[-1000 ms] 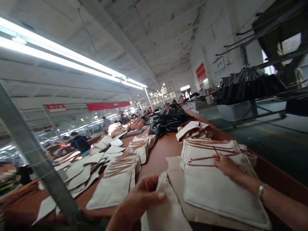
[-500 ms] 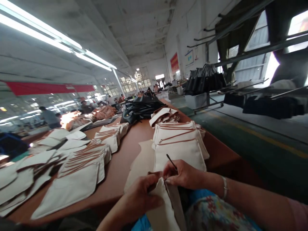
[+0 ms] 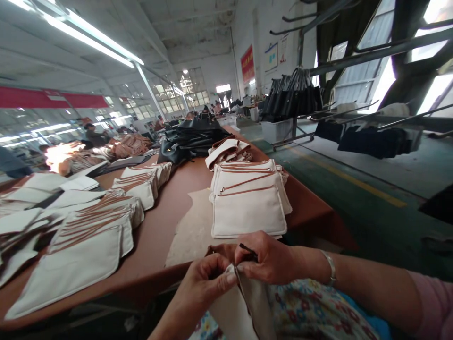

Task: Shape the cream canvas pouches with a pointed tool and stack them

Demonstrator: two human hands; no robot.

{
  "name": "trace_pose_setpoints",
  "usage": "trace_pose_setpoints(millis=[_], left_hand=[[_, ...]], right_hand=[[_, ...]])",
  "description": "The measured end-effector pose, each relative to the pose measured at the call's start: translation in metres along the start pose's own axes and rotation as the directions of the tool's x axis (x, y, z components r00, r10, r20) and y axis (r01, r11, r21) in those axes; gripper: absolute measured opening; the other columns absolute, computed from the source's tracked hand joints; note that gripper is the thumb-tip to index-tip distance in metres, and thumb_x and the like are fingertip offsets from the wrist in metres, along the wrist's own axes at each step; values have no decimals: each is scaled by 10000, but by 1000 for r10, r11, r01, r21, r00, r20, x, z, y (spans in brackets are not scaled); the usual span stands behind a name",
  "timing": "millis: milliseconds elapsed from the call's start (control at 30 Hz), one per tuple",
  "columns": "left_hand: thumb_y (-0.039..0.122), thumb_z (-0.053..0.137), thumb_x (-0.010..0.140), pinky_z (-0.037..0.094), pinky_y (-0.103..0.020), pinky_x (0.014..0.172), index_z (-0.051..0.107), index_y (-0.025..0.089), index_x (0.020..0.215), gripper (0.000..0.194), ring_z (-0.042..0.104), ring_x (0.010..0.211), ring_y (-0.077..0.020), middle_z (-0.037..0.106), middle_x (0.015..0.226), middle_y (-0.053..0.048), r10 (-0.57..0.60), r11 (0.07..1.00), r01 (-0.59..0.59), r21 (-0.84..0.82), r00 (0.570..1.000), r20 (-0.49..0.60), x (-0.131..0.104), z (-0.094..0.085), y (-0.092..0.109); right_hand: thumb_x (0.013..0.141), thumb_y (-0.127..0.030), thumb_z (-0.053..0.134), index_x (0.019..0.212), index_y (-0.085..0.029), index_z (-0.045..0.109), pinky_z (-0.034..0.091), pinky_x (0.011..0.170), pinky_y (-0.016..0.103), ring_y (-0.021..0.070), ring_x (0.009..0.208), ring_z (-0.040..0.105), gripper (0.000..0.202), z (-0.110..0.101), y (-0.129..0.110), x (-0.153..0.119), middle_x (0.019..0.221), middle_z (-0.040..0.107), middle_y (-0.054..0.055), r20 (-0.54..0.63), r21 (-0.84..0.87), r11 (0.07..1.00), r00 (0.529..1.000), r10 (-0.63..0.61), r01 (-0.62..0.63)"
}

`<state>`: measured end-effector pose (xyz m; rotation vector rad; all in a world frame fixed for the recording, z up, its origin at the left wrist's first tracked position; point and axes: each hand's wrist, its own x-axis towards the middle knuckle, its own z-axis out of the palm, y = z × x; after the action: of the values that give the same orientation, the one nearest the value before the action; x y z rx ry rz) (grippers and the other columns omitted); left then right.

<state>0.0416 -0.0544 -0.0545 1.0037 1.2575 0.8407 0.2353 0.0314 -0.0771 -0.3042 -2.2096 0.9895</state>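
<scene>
Low in front of me, over my lap, a cream bag piece with dark brown edging hangs from my fingers. My left hand pinches its upper edge between thumb and fingers. Close beside it, my right hand is closed round a thin dark tool, whose kind I cannot make out. The right fingertips meet the same edge, almost touching the left thumb. A strip of brown material shows behind the fingers. Just beyond my hands lies a stack of cream bag pieces with brown trim.
Rows of overlapping cream pieces cover the left of the brown table. A tan sheet lies centrally. Black bags are heaped farther back. On the right, metal racks hold dark bags. People work in the distance.
My view has swung, so the table's things sit farther left and higher. The left fingers have moved up the edge, closer to the right ones. The tool sticks out less from the right hand.
</scene>
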Motion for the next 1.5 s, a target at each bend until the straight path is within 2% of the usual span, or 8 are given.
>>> trace_pose_setpoints(millis=[200, 433, 500, 600, 733, 1200, 1300, 1500], left_hand=[[415, 859, 660, 330, -177, 491, 620, 134, 716, 372, 472, 501, -76, 607, 592, 8, -51, 996, 48, -71, 998, -43, 1, 8, 1], [469, 821, 685, 312, -176, 474, 630, 135, 722, 386, 463, 498, -82, 615, 609, -9, -50, 998, 49, -32, 998, -48, 3, 15, -6], [473, 817, 685, 297, -172, 467, 637, 134, 710, 385, 441, 502, -77, 587, 599, 4, -40, 999, 39, -16, 998, -41, 3, 18, -6], [462, 806, 701, 295, -168, 468, 656, 135, 721, 360, 432, 501, -74, 563, 591, 14, -54, 998, 53, -21, 998, -39, 4, 23, -4], [429, 827, 677, 304, -170, 468, 653, 132, 694, 344, 440, 474, -71, 579, 570, 5, -76, 991, 74, -109, 997, -18, 7, 25, -4], [384, 801, 656, 283, -171, 456, 642, 146, 663, 286, 414, 463, -72, 553, 535, 22, -67, 992, 50, -115, 987, -148, 12, 34, 0], [361, 801, 661, 273, -168, 451, 639, 149, 663, 266, 408, 459, -70, 540, 534, 27, -74, 983, 49, -177, 988, -138, 11, 36, -3], [358, 807, 678, 279, -156, 455, 637, 141, 679, 275, 397, 458, -60, 538, 542, 24, -45, 974, 20, -225, 993, -107, 7, 37, -3]], right_hand=[[871, -159, 444, 796, -156, 537, 452, 680, 305, 186, 723, 538, 119, 1, 3, -3, 759, 594, 76, 199, -491, 786, 926, -320, 377], [857, -154, 469, 777, -145, 525, 428, 619, 297, 173, 685, 528, 98, 11, 16, -14, 721, 567, 58, 147, -566, 677, 866, -479, 470], [798, -167, 499, 737, -151, 517, 412, 571, 284, 162, 633, 513, 66, 11, 15, -13, 673, 553, 44, 72, -494, 789, 922, -381, 365], [725, -163, 485, 708, -148, 537, 369, 479, 225, 106, 507, 465, 57, 3, 11, -9, 586, 512, -11, 25, -40, 993, 993, 114, -113], [737, -248, 527, 778, -155, 587, 279, 348, 171, 66, 338, 382, 118, -11, 7, -3, 476, 427, -77, 383, 456, 625, 773, 506, -634], [742, -382, 727, 839, -118, 580, 359, 563, 196, 79, 630, 434, 317, -27, 6, -7, 722, 540, -22, 232, 367, 843, 916, 327, -394], [741, -315, 720, 804, -101, 615, 337, 517, 170, 55, 578, 421, 247, -26, 10, -6, 666, 536, -31, 306, 460, 769, 893, 331, -443], [718, -320, 696, 866, -137, 636, 285, 284, 159, 57, 319, 390, 242, -26, 17, -2, 513, 480, -79, 530, 549, 453, 712, 462, -702]])
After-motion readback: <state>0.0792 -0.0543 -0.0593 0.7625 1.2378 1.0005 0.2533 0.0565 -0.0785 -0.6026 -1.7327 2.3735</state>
